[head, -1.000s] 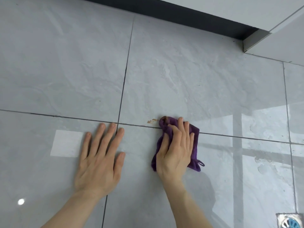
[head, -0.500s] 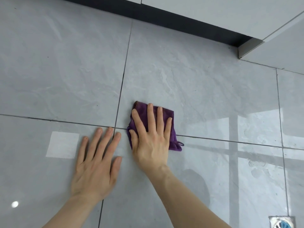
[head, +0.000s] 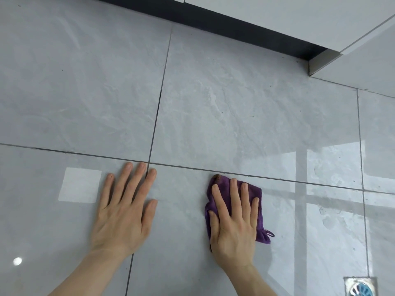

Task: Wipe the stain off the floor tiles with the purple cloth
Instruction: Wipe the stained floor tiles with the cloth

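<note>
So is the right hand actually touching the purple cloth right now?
Touching. The head view shows the right hand spread flat on the purple cloth, fingers overlapping it, pressing it to the floor tile.

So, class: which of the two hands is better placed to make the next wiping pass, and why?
The right hand. It lies flat on the purple cloth, pressing it to the floor tiles. The left hand rests bare on the tile, apart from the cloth, apparently bracing.

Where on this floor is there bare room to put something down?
Free: the far tiles up to the dark skirting, and the strip between the left hand and right hand. Crowded: the purple cloth spot and the drain corner.
</note>
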{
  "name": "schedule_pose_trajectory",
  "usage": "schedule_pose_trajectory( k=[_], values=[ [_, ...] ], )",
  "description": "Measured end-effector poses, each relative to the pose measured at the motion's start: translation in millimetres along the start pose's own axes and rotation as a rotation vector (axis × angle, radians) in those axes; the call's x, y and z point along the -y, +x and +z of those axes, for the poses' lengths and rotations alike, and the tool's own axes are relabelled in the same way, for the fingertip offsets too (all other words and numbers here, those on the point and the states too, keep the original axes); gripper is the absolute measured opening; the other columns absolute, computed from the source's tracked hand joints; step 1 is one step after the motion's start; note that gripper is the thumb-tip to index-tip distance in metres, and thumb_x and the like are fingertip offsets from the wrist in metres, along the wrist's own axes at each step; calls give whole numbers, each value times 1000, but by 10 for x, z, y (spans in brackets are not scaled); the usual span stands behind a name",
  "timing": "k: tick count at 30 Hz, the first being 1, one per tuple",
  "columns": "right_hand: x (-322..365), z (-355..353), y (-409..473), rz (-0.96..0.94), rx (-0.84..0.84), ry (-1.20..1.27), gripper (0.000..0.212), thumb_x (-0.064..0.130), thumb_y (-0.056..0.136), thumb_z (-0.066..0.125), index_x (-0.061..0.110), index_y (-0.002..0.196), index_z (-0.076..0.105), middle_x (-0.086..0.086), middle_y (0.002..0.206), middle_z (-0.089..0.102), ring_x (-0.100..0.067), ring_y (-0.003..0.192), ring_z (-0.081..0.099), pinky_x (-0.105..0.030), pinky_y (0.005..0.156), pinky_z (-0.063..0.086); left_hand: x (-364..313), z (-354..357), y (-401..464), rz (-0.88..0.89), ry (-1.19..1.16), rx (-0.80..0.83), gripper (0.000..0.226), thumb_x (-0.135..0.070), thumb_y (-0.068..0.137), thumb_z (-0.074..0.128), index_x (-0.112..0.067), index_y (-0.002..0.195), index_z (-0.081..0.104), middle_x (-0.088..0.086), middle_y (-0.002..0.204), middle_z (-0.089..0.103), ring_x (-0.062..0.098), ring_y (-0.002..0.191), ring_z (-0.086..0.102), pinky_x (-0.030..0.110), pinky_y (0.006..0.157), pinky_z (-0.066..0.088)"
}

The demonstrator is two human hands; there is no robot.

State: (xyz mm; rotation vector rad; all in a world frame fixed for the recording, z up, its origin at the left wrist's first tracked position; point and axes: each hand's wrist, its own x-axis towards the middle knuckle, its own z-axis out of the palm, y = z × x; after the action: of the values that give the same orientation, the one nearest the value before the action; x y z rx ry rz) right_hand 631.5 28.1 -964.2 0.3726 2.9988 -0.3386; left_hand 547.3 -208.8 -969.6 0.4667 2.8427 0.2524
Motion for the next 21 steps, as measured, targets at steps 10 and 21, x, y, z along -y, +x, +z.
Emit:
schedule_pose_trajectory(
  k=[10,21],
  values=[
    [-21,-306,7,47,128,341,90,54,86,70,37,159,19,13,170,12,-8,157,-1,-49,128,10,1,19,-26,12,-16,-55,65,-41,99,34,-22,160,24,0,169,26,23,159,12,56,127,16],
    [96,-343,-336,-94,102,246,53,12,70,76,34,116,63,10,117,65,-19,97,60,-34,70,55,-30,20,-40,-8,-3,-75,65,-41,98,31,-22,160,23,1,169,24,21,159,12,54,127,14]
  ],
)
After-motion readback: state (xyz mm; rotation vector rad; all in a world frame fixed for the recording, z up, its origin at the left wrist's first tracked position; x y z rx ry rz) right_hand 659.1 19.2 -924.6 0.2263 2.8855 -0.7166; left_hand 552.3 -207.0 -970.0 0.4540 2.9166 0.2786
